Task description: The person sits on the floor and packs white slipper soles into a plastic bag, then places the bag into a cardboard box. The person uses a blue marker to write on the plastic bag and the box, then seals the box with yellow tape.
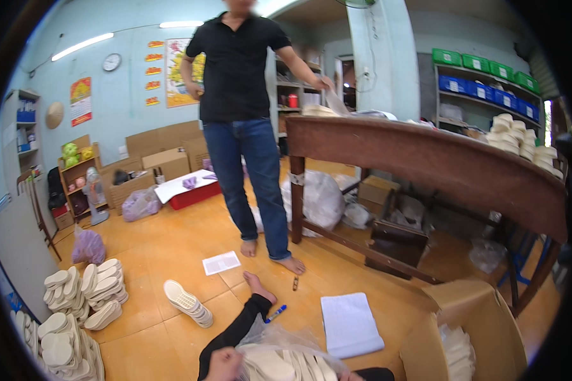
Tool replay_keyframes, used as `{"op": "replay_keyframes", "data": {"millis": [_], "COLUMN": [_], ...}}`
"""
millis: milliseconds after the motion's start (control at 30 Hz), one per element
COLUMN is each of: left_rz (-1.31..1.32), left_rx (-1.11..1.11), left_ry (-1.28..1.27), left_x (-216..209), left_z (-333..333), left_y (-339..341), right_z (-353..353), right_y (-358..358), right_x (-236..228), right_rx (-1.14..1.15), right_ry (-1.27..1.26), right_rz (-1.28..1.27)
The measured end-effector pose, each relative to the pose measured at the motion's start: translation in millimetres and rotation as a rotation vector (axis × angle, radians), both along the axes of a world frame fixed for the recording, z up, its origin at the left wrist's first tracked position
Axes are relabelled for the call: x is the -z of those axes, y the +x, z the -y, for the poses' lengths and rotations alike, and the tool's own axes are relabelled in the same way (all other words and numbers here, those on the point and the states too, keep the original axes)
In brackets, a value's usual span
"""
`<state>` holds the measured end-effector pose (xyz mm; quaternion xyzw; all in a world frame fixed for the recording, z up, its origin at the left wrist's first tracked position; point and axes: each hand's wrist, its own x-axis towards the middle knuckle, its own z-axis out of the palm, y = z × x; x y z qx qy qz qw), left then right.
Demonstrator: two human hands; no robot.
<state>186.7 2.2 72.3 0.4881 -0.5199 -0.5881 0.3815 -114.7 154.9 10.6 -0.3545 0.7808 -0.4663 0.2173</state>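
Observation:
Between my legs lies a clear plastic bag (311, 350) holding several cream shoe soles (275, 366). At its left side my left hand (225, 364) is curled closed on the bag's edge. My right hand (349, 376) rests at the bag's right side, mostly cut off by the lower rim, so its fingers hardly show. Beside my outstretched foot is a blue marker (275, 313). Further left on the floor lies a short stack of nested soles (187, 303).
More sole piles (70, 343) stand at the left. On the right are white paper sheets (351, 324) and an open cardboard box (419, 336) with bagged soles. A barefoot person (241, 76) stands ahead, one hand over the wooden table (419, 149). A printed sheet (222, 263) lies on the floor.

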Motion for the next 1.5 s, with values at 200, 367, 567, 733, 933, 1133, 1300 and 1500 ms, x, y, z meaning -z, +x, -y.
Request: {"op": "replay_keyframes", "data": {"millis": [200,367,567,733,933,1133,1300,1500], "left_rz": [0.148,-0.113,0.071,0.318,0.944,1.075,1.133,0.76], "left_rx": [-0.12,-0.194,-0.097,0.47,0.729,0.475,0.871,0.708], "left_ry": [-0.474,-0.404,-0.628,0.289,0.145,-0.175,0.212,0.363], "left_x": [-113.9,-148.8,-95.1,-57.4,-63.2,-48.8,-3.0,3.9], "left_z": [43.4,70.0,0.7,-89.1,-53.9,37.9,67.3,76.1], "left_y": [-32.4,-27.5,82.4,175.6,161.1,5.4,-64.2,-33.9], "right_z": [37.3,38.8,-31.1,-69.6,9.5,3.0,5.9,18.8], "right_y": [-36.0,-55.1,-41.9,-60.0,1.3,45.9,59.9,78.7], "right_x": [-105.2,-153.2,-163.9,-143.9,-27.2,9.2,9.1,8.9], "right_rx": [-0.033,-0.025,-0.498,-0.865,-0.379,-0.237,-0.196,-0.235], "right_ry": [0.02,-0.254,-0.191,0.26,0.631,0.433,0.267,0.175], "right_rz": [-0.604,-0.385,-0.261,0.877,0.742,0.967,0.963,0.649]}}
